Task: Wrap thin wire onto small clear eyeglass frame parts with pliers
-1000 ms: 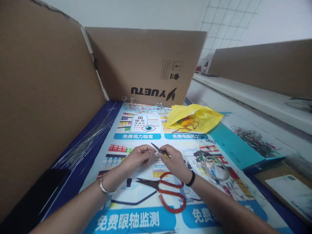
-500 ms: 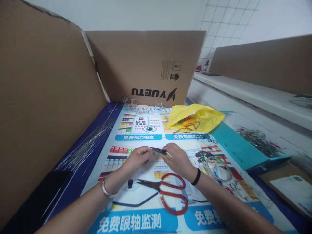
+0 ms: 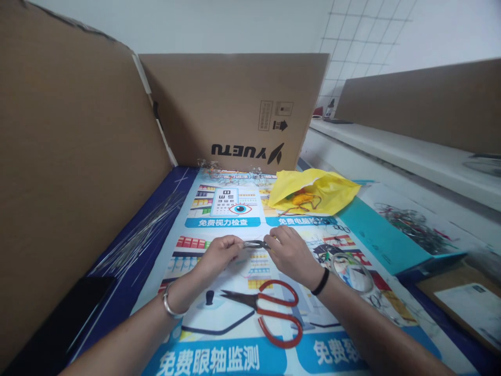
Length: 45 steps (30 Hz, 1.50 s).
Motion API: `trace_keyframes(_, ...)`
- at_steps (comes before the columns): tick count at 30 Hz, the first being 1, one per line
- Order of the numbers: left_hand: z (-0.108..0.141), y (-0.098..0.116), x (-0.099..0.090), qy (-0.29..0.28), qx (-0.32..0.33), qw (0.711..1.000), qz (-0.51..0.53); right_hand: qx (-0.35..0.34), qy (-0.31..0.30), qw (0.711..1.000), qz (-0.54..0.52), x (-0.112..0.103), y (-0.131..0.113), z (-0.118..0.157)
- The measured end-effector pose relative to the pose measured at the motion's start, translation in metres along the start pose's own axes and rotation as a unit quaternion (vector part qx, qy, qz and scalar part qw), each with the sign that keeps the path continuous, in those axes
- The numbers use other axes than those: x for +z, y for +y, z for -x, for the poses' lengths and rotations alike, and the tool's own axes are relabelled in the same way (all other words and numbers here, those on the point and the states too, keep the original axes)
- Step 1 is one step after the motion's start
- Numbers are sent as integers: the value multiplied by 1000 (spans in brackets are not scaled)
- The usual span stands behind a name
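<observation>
My right hand (image 3: 290,254) grips small dark pliers (image 3: 255,244) whose tips point left toward my left hand (image 3: 220,253). My left hand pinches something thin at the pliers' tips; it is too small to make out. Both hands hover just above a printed poster (image 3: 219,350) covering the table. Red-handled scissors (image 3: 270,310) lie shut on the poster just in front of my hands. A silver bangle is on my left wrist, a black band on my right.
Cardboard walls (image 3: 235,109) stand at the left and back. A bundle of thin metal wires (image 3: 141,235) lies at the left. A yellow plastic bag (image 3: 313,190) sits behind my hands. A clear tape roll (image 3: 349,271) and a pile of small wire pieces (image 3: 410,222) lie to the right.
The pliers have swung from pointing up and left to lying nearly level. Both hands have shifted slightly away from me; the scissors stayed put.
</observation>
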<state>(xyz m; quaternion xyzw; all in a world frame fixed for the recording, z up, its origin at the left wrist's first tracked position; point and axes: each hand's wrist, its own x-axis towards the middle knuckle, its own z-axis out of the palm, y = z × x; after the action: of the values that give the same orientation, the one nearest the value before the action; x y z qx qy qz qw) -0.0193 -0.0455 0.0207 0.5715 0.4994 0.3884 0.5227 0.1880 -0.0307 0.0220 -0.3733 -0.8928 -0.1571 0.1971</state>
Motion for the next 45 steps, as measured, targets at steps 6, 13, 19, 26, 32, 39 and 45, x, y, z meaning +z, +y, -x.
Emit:
trace_keyframes(6,0,0,0,11,16,998,-61,-9,-6,1000,6,2,1,1)
trace_keyframes(13,-1,-2,0,21,22,995,-98,-16,8,1000,13,4,1,1)
trace_keyframes(19,-1,-4,0,17,23,995,-97,-30,15,999,22,4,2,1)
trace_keyframes(26,-1,-4,0,12,18,995,-96,-42,11,998,36,3,2,1)
trace_keyframes(32,-1,-4,0,10,6,994,-113,-53,22,998,40,3,2,2)
trace_keyframes(39,-1,-7,-2,1,38,985,-170,-57,15,997,39,3,2,2)
trace_keyframes(45,0,-5,-3,5,65,971,-229,-59,11,998,37,1,1,2)
